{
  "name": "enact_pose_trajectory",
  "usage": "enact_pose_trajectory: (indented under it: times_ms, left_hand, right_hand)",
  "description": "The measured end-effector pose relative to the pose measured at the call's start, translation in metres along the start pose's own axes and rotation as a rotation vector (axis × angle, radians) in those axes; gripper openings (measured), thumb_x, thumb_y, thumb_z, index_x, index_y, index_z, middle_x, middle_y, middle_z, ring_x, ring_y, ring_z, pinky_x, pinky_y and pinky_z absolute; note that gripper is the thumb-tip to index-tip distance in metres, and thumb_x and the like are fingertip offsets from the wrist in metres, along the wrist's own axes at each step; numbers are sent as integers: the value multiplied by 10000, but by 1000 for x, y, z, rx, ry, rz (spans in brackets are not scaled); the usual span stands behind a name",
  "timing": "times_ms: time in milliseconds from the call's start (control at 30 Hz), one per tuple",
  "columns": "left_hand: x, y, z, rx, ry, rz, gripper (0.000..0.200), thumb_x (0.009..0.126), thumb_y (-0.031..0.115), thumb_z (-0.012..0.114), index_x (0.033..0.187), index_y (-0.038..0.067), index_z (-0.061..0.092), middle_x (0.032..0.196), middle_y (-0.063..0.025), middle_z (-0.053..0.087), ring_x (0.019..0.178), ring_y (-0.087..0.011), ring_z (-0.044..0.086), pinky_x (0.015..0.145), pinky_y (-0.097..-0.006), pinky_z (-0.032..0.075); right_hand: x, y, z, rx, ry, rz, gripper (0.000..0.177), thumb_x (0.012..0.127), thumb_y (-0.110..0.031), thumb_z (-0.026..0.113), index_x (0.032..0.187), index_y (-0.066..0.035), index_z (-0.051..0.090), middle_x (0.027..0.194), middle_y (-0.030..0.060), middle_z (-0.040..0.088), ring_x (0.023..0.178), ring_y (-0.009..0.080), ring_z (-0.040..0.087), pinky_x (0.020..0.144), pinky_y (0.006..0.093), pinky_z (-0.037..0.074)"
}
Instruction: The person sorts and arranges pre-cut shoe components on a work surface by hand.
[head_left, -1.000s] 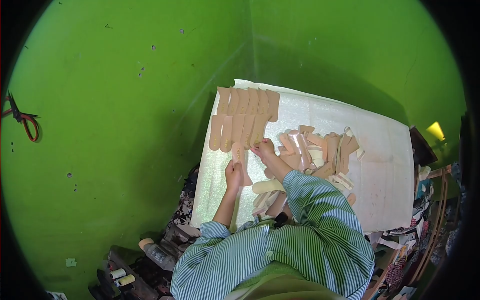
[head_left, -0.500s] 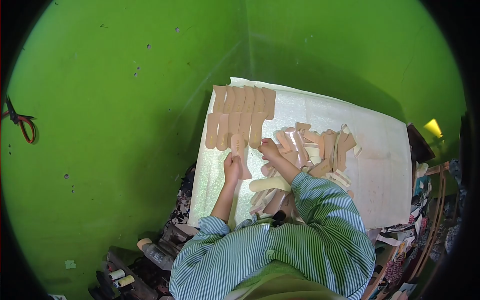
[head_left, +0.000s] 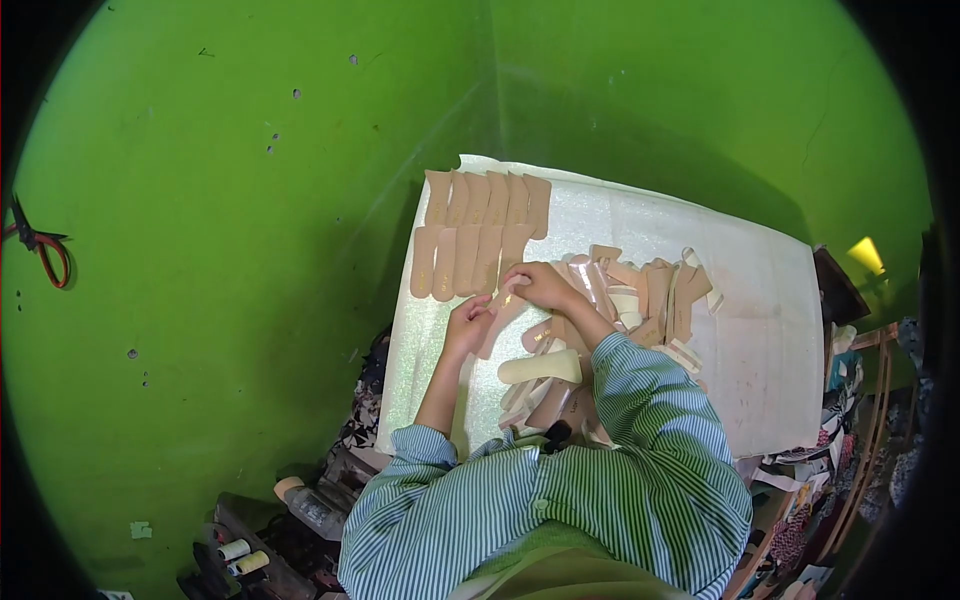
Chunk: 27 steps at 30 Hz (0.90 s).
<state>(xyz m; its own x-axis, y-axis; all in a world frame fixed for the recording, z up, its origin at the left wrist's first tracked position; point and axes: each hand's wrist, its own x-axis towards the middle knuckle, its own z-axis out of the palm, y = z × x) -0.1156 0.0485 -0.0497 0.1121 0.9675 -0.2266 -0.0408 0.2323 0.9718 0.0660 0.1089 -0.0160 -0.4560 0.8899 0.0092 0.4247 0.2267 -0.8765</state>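
Observation:
A tan insole piece (head_left: 502,318) with gold lettering lies slanted between my two hands. My left hand (head_left: 468,325) has its fingers closed on the piece's left side. At its upper end my right hand (head_left: 540,285) grips it between thumb and fingers. Just beyond are two overlapping rows of tan insoles, the nearer row (head_left: 445,262) and the farther row (head_left: 480,200). To the right of my hands lies a loose pile of insole pieces (head_left: 655,300). A pale yellow piece (head_left: 540,367) rests on the near part of the pile.
The white covered table (head_left: 760,340) stands against green walls (head_left: 250,200). Red-handled scissors (head_left: 50,255) hang at the far left. Thread spools (head_left: 248,562) and a plastic bottle (head_left: 315,510) are at the lower left. Cloth items and a wooden rack (head_left: 868,440) stand at the right.
The insole piece has turned from nearly upright to slanted. My right hand has moved onto its upper end, and my left hand has shifted slightly along its side.

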Motion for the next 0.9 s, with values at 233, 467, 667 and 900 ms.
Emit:
enact_pose_trajectory:
  times_ms: [233,467,667,900]
  left_hand:
    - [-5,-9,-1,-199,313,-72,366,816,326,439,1080,72,451,927,-31,513,754,-97,475,571,-242,409]
    - [-16,-44,24,-40,-89,-6,175,813,66,426,970,29,492,737,5,482,579,-50,445,484,-163,354]
    - [-14,-55,24,116,-1,119,144,800,-4,427,926,-5,496,644,15,461,524,-28,412,471,-164,341]
    - [-14,-62,24,143,37,111,133,769,34,486,884,22,552,620,2,506,530,-39,417,487,-188,357]
  right_hand:
    - [1,31,-14,1244,573,493,258,736,-29,557,972,-53,455,812,76,559,642,119,518,535,222,405]
    - [33,56,-35,1033,533,434,329,732,2,562,1023,-73,426,784,60,568,578,107,509,480,198,404]
    - [76,111,-61,195,689,532,244,647,-9,622,865,-39,517,682,78,576,455,109,496,395,221,396]
    - [67,86,-71,-368,602,573,361,609,-157,638,933,-19,557,817,180,602,787,269,589,697,311,465]
